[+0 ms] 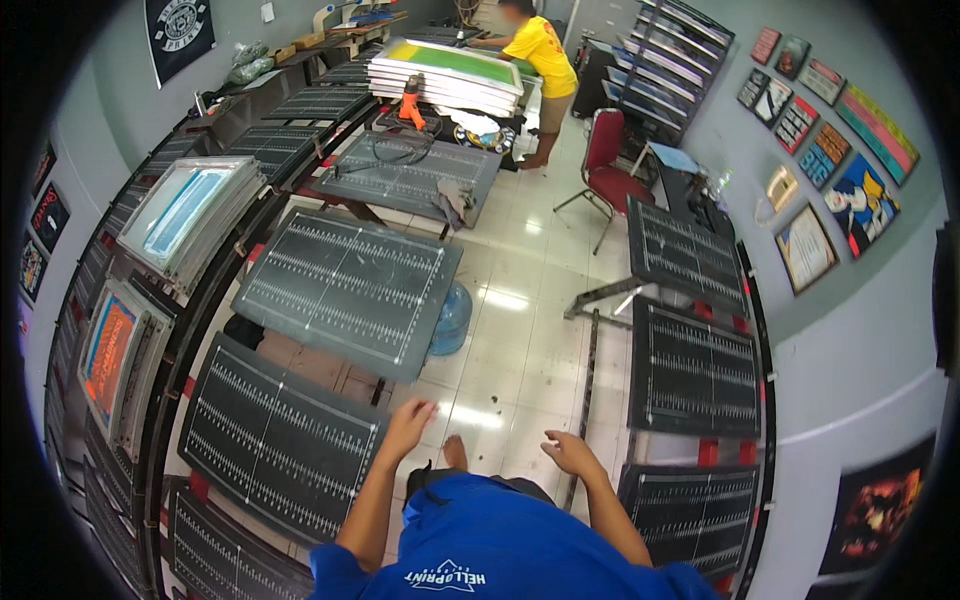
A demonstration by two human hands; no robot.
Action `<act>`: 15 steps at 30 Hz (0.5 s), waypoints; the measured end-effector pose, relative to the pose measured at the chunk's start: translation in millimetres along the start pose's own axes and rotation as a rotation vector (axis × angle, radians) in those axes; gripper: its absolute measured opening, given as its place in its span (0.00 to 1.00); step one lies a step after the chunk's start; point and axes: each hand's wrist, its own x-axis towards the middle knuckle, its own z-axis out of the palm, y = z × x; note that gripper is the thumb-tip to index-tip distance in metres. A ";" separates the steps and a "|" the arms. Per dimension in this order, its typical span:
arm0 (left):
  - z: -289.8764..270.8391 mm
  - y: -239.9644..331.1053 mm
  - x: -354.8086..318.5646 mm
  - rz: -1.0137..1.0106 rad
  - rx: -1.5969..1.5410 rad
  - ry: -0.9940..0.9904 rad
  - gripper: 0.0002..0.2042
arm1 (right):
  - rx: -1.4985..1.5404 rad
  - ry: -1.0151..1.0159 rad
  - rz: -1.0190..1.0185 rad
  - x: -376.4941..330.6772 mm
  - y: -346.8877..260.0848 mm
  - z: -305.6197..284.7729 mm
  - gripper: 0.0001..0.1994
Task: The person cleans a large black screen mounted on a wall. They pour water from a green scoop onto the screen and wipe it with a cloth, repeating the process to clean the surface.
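The room has grey walls and a floor of shiny white tiles, with bright spots of light on them. Long rows of dark flat boards with white lines run down both sides, leaving a path in the middle. A red chair stands near the far end. A blue water bottle sits on the floor under one board. Colourful framed pictures hang on the right wall, and more pictures hang on the left wall. A dark rack stands in the far right corner. At the back, a person in a yellow shirt stands beside a stack of white frames.
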 end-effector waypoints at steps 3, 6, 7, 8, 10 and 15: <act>27.3 19.6 170.8 0.143 -0.040 -0.032 0.13 | 0.137 0.031 0.055 49.0 6.6 -35.2 0.26; 39.1 53.1 317.2 0.085 -0.089 0.068 0.11 | 0.128 0.056 0.091 106.1 17.7 -62.8 0.25; 37.8 55.7 361.0 0.069 -0.041 0.129 0.11 | 0.136 0.057 0.099 128.2 22.5 -69.8 0.25; 30.3 46.6 397.9 0.050 0.004 0.217 0.11 | 0.123 0.026 0.095 150.6 15.8 -79.2 0.25; 18.0 32.7 459.6 0.023 0.101 0.385 0.11 | 0.132 -0.026 0.037 206.6 9.5 -95.5 0.25; 41.7 34.1 537.4 -0.090 0.364 0.626 0.15 | 0.112 -0.056 -0.131 362.9 -1.8 -145.8 0.24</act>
